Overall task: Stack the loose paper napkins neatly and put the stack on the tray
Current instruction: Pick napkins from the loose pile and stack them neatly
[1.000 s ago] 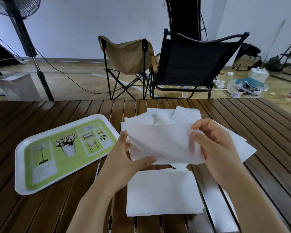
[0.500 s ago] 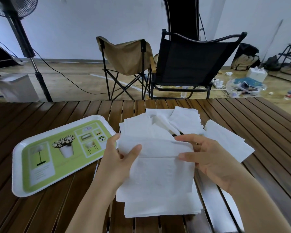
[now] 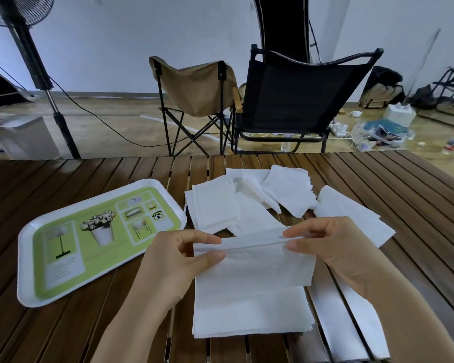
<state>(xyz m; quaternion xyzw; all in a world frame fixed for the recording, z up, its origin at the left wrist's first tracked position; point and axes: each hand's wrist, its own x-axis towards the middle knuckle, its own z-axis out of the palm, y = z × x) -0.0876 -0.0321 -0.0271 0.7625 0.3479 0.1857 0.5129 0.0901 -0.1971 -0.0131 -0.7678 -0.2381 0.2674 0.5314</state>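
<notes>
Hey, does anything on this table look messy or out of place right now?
Yes. Beyond the hands, loose napkins lie scattered at odd angles, overlapping one another, not squared up. The stack near the table's front edge is tidy. Both hands pinch one napkin above it. The tray holds no napkins.

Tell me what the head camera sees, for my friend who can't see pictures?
Two hands, left hand and right hand, pinch one white napkin above a neat stack on a wooden table. Loose napkins lie behind, and a green tray sits to the left.
</notes>
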